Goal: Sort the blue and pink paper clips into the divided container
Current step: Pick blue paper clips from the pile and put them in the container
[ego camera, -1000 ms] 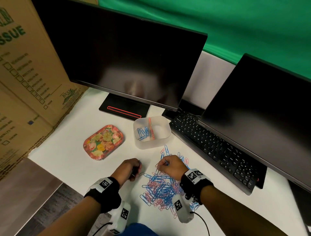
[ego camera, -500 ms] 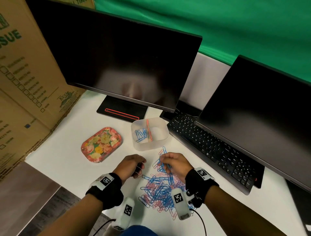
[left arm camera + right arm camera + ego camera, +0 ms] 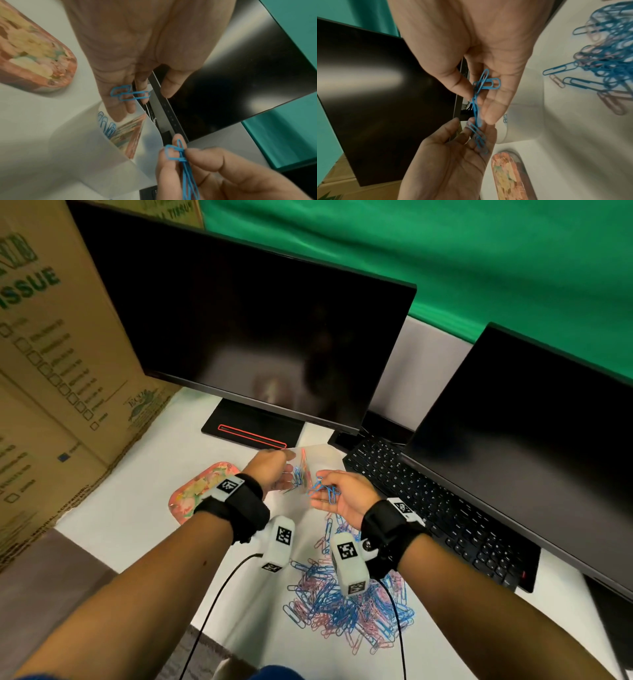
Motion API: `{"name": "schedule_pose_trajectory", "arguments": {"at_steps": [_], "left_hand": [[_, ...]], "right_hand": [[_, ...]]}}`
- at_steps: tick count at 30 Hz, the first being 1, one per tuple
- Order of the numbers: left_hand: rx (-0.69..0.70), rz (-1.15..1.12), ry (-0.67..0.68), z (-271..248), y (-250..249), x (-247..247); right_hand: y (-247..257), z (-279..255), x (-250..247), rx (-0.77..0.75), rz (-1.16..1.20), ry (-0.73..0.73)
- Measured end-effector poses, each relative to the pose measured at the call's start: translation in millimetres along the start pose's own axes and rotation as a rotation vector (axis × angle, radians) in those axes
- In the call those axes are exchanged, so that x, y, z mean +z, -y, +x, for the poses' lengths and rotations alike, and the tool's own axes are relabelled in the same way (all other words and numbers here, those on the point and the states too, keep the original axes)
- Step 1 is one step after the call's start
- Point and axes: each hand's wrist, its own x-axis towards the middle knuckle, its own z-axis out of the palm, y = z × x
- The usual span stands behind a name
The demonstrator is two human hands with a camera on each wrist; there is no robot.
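My left hand (image 3: pixel 287 474) hovers palm-up over the translucent divided container (image 3: pixel 329 459), fingers nearly straight, with two blue paper clips (image 3: pixel 130 93) lying across them. Just to its right, my right hand (image 3: pixel 320 488) pinches a small bunch of linked blue clips (image 3: pixel 482 86) between thumb and fingers, its tip touching the left hand's fingers. Inside the container (image 3: pixel 82 142), blue clips (image 3: pixel 106 126) lie in the left compartment beside the pink divider (image 3: pixel 135 136). The mixed pile of blue and pink clips (image 3: pixel 342 611) lies on the white desk under my forearms.
A floral tray (image 3: pixel 200 491) sits left of the container. A monitor base (image 3: pixel 253 433) stands behind it and a black keyboard (image 3: pixel 428 501) with a second screen lies to the right. Cardboard boxes (image 3: pixel 51 354) stand along the left.
Both hands have lifted off the clip pile and moved forward over the container. The right hand now carries blue clips, and two blue clips lie on the left hand's fingers.
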Motion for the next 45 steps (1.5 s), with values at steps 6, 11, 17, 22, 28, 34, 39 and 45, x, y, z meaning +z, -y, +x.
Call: {"name": "schedule_pose_trajectory", "arguments": {"at_steps": [6, 11, 17, 22, 28, 34, 39, 45], "left_hand": [[0.111, 0.211, -0.042, 2.4, -1.0, 2.6], [0.214, 0.198, -0.168, -0.9, 6.7, -10.2], [0.269, 0.366, -0.13, -15.2, 41.2, -33.7], [0.341, 0.773, -0.03, -18.3, 78.0, -36.7], [0.42, 1.159, 0.265, -26.3, 110.8, -13.4], [0.652, 1.266, 0.48, -39.6, 140.8, 5.2], [1.064, 1.527, 0.582, -43.2, 167.4, 2.7], [0.978, 1.797, 0.608, -32.3, 170.4, -21.2]], "right_hand": [[15.1, 10.0, 15.7, -0.015, -0.131, -0.014], [27.8, 31.2, 36.2, -0.132, -0.462, -0.094], [19.6, 51.4, 55.0, -0.313, -1.024, -0.184], [13.5, 49.3, 48.2, -0.377, -1.079, -0.174], [-13.9, 13.3, 2.0, -0.433, -1.116, -0.063], [-91.4, -36.4, -68.7, -0.533, -1.416, 0.127], [-163.0, -75.8, -110.9, -0.736, -1.719, 0.235], [-184.1, -82.8, -135.8, -0.582, -1.94, 0.242]]}}
